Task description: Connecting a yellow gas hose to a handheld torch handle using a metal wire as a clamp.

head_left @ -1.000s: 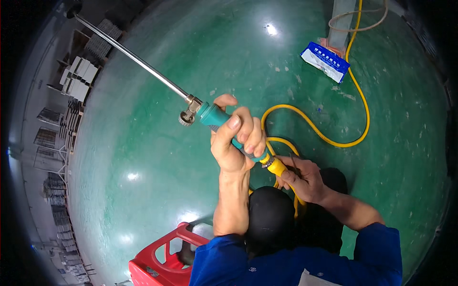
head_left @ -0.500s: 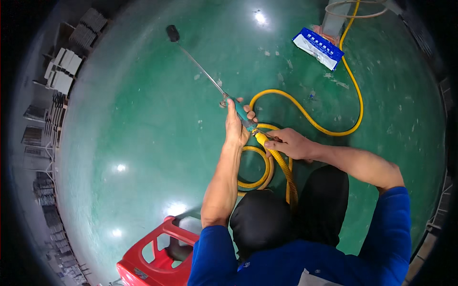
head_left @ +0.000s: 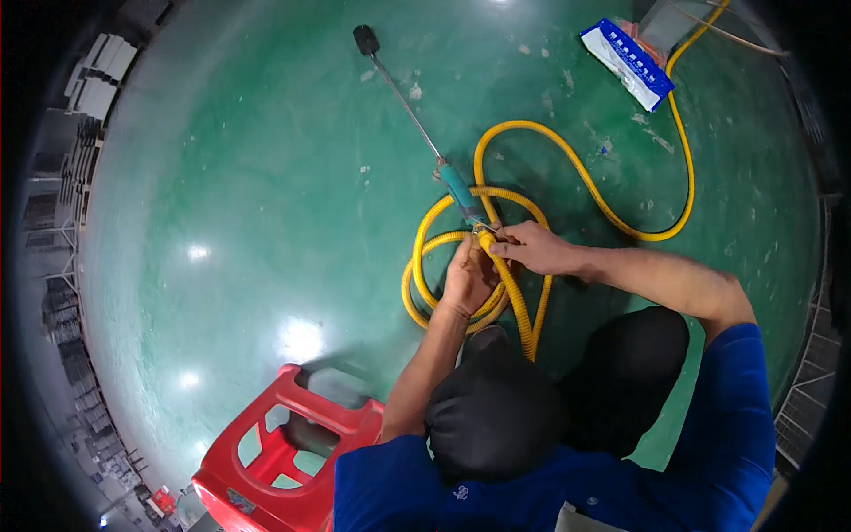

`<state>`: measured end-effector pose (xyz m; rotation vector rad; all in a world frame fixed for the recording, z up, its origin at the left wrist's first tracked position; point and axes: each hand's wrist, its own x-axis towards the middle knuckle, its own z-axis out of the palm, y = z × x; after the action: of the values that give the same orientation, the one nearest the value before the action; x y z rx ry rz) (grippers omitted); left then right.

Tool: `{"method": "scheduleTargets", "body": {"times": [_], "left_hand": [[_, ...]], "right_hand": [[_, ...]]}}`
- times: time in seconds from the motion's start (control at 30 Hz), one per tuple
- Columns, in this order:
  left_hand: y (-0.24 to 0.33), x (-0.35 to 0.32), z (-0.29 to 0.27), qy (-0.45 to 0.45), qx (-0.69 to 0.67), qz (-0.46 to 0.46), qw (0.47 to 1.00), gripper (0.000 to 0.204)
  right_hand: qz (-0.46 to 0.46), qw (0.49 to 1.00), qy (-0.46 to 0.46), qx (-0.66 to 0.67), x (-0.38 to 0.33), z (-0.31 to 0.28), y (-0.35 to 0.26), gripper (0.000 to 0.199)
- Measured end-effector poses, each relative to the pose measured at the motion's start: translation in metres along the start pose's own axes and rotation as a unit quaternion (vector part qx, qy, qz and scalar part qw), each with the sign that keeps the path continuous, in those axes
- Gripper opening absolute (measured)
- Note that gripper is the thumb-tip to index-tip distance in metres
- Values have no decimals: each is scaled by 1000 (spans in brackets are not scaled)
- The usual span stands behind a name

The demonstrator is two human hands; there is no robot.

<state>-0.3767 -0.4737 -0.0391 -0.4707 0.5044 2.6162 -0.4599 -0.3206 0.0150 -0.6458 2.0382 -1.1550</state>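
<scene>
A gas torch with a teal handle (head_left: 456, 188), a long thin metal tube (head_left: 406, 106) and a black burner head (head_left: 365, 40) points away from me to the upper left. A yellow corrugated hose (head_left: 521, 306) joins the handle's near end. There my left hand (head_left: 470, 277) is closed around the hose end from below, its fingers partly hidden. Beside it, my right hand (head_left: 536, 248) pinches at the same joint; a thin metal sliver shows at its fingertips, too small to name. The hose lies in loops under my hands.
A red plastic stool (head_left: 266, 443) stands at the lower left. The hose runs right and up past a blue and white packet (head_left: 628, 64) by a grey post base (head_left: 669, 27). Stacked white panels (head_left: 99, 75) line the left side of the green floor (head_left: 257, 177).
My left hand has let go of the torch handle and moved down to the hose joint beside my right hand. My view has shifted, and the hose loops lie wider.
</scene>
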Motion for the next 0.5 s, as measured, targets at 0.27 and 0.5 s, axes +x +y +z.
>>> {"method": "scheduleTargets", "body": {"times": [0.27, 0.5], "left_hand": [[-2, -27, -51, 72, -72, 80, 992, 45], [4, -26, -54, 177, -13, 48, 983, 41]], "right_hand": [[46, 975, -33, -215, 39, 11, -4, 31], [-104, 968, -46, -222, 54, 2, -28, 17]]}}
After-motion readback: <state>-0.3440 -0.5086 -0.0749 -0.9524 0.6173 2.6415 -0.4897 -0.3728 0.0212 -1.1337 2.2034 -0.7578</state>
